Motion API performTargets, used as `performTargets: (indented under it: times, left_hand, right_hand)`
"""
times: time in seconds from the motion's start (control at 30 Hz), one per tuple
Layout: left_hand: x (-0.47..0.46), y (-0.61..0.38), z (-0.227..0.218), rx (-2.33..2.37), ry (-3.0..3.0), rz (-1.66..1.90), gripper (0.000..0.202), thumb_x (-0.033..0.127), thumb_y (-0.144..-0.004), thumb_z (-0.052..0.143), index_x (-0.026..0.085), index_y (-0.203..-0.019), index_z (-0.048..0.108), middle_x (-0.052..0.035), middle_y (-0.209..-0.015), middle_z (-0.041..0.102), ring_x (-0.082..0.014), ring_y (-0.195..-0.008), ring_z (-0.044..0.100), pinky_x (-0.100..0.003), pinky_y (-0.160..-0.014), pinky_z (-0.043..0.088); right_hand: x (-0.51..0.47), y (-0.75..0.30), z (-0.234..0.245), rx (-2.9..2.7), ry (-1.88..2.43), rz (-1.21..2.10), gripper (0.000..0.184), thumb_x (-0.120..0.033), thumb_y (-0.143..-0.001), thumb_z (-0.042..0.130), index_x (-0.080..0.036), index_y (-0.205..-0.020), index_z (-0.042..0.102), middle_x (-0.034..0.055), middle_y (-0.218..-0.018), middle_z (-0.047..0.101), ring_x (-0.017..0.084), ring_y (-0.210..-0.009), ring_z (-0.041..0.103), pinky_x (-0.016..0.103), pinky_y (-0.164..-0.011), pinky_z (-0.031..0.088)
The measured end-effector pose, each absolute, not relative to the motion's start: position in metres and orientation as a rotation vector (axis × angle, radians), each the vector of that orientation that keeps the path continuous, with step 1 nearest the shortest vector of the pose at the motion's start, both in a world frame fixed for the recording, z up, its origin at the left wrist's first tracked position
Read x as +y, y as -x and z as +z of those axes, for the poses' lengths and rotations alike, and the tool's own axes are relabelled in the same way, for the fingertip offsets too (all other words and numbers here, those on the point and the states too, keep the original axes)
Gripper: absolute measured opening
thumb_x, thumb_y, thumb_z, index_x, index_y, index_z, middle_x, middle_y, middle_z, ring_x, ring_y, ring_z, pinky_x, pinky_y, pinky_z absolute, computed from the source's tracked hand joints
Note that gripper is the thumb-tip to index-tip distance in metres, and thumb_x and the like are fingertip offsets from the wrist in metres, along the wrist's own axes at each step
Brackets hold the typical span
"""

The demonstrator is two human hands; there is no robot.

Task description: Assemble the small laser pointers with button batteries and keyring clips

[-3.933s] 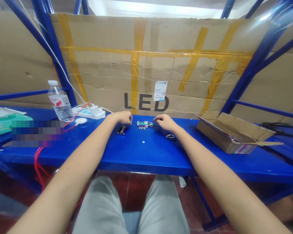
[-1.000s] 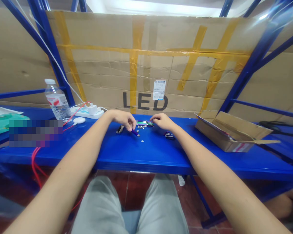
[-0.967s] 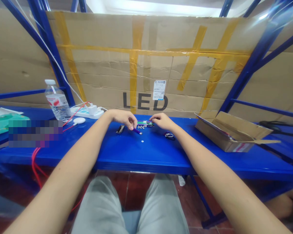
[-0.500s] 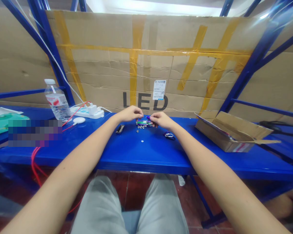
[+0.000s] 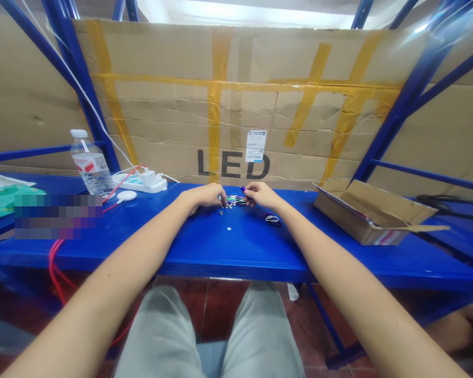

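My right hand point(image 5: 260, 194) pinches a small purple metal cylinder point(image 5: 243, 189), likely a mini flashlight, between its fingertips. My left hand point(image 5: 207, 196) rests curled on the blue bench, its fingertips beside a cluster of small silver rings point(image 5: 224, 208). Whether those fingers hold one is too small to tell. Just ahead lies a row of slim metallic mini flashlights point(image 5: 233, 199) in green and silver. Dark tubes point(image 5: 193, 212) show barely past my left hand, mostly hidden. Carabiner clips point(image 5: 273, 219) lie to the right of my right hand.
A small silver disc point(image 5: 228, 229) lies on the blue steel bench point(image 5: 236, 257). An open cardboard box point(image 5: 372, 218) stands at right. A power strip point(image 5: 140, 184), water bottle point(image 5: 89, 164) and red cable point(image 5: 55, 262) are at left. A cardboard sheet point(image 5: 236, 105) stands behind.
The purple cylinder has passed from my left hand to my right hand. My left hand has moved down and left, away from my right, to the silver rings.
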State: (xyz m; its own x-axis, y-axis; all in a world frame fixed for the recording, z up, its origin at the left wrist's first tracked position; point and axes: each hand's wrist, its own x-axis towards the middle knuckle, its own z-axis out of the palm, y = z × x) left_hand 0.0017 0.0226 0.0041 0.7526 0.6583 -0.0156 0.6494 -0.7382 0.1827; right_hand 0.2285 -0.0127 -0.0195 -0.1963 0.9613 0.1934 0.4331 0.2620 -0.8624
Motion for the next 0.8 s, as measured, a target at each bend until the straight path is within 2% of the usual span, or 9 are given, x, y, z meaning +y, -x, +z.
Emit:
performTargets:
  times: [0.27, 0.57, 0.67, 0.8]
  left_hand:
    - [0.025, 0.003, 0.007, 1.077, -2.747, 0.027, 0.032, 0.014, -0.072, 0.061, 0.024, -0.095, 0.081, -0.0048, -0.098, 0.076, -0.0196, -0.088, 0.065, -0.025, -0.082, 0.045]
    - [0.023, 0.012, 0.013, 1.134, -2.634, -0.036, 0.027, 0.019, -0.068, 0.068, 0.022, -0.091, 0.079, -0.0036, -0.088, 0.076, -0.0184, -0.079, 0.064, -0.025, -0.07, 0.044]
    - [0.02, 0.009, 0.013, 1.109, -2.617, -0.027, 0.027, 0.022, -0.068, 0.07, 0.023, -0.094, 0.078, -0.0028, -0.092, 0.076, -0.0182, -0.082, 0.065, -0.025, -0.071, 0.044]
    - [0.019, 0.006, 0.01, 1.076, -2.575, -0.037, 0.021, 0.024, -0.068, 0.071, 0.022, -0.087, 0.078, -0.0028, -0.089, 0.076, -0.0181, -0.081, 0.065, -0.025, -0.072, 0.045]
  right_hand:
    - [-0.012, -0.229, -0.02, -1.776, 1.284, 0.881, 0.012, -0.013, -0.092, 0.057, -0.016, -0.081, 0.058, 0.0025, -0.066, 0.067, 0.012, -0.055, 0.061, 0.023, -0.052, 0.05]
    - [-0.015, -0.229, -0.02, -1.792, 1.281, 0.889, 0.011, -0.013, -0.092, 0.058, -0.015, -0.081, 0.059, 0.0032, -0.066, 0.067, 0.011, -0.055, 0.061, 0.023, -0.052, 0.05]
    - [-0.015, -0.229, -0.019, -1.805, 1.278, 0.884, 0.012, -0.013, -0.092, 0.058, -0.015, -0.081, 0.059, 0.0028, -0.066, 0.066, 0.011, -0.054, 0.061, 0.022, -0.052, 0.05]
    - [-0.015, -0.228, -0.019, -1.806, 1.276, 0.888, 0.011, -0.013, -0.092, 0.058, -0.015, -0.081, 0.059, 0.002, -0.064, 0.066, 0.012, -0.054, 0.06, 0.024, -0.053, 0.05]
